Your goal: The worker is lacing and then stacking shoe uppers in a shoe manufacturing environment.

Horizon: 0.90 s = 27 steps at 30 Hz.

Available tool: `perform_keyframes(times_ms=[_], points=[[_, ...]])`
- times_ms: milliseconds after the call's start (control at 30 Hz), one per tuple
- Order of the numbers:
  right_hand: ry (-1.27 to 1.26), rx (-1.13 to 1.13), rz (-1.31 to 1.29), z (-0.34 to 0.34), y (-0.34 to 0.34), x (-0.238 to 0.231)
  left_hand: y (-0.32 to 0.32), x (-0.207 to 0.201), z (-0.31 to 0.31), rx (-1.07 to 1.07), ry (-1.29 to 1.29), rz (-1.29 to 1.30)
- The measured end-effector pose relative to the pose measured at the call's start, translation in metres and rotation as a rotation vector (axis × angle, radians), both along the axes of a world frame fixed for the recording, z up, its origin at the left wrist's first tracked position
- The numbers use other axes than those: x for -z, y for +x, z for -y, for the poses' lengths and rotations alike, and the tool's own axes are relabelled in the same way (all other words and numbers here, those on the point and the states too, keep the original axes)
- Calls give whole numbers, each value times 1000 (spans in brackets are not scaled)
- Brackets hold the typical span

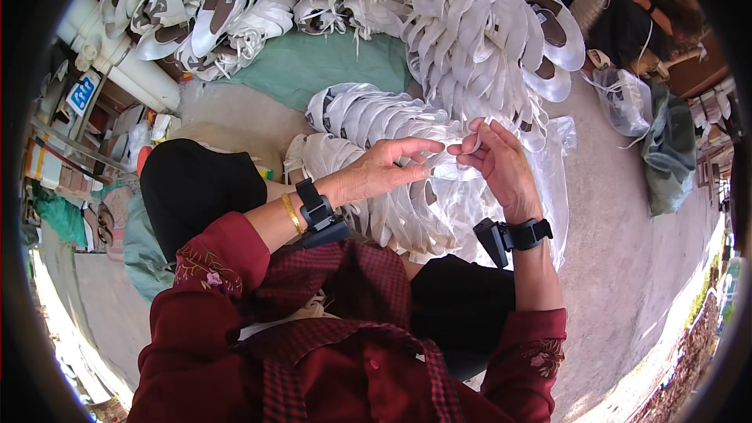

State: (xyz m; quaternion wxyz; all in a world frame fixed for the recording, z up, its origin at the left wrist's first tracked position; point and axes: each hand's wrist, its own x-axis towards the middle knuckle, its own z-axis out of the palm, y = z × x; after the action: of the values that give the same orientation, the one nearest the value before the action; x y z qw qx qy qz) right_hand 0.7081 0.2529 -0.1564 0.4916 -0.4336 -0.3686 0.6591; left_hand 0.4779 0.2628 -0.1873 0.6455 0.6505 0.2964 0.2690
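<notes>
Red sleeves, both hands pinching one white strap piece over the lap.
Left hand (376, 172) and right hand (497, 164), fingertips together, clamp a thin white sandal strap (454, 158); best kept taut, grip near the ends. Flat, pale, flexible, above the fanned white sandal pile (368, 121).

You are working in a tight spot. White shoe uppers (376, 121) are crowding the space directly under and ahead of your left hand (376, 172) and right hand (497, 164). A larger heap of white uppers (478, 31) is blocking the far side. Bare concrete floor (619, 219) is lying open to your right. A black bag (196, 184) is closing off your left.
</notes>
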Motion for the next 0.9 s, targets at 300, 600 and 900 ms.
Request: perform_keyframes(times_ms=[300, 600, 900], points=[[172, 268, -67, -6, 31, -2, 2, 4, 17, 49, -261, 41], [306, 854, 634, -3, 158, 7, 8, 10, 27, 34, -147, -40], [262, 390, 1567, -3, 101, -2, -1, 27, 25, 43, 29, -267]])
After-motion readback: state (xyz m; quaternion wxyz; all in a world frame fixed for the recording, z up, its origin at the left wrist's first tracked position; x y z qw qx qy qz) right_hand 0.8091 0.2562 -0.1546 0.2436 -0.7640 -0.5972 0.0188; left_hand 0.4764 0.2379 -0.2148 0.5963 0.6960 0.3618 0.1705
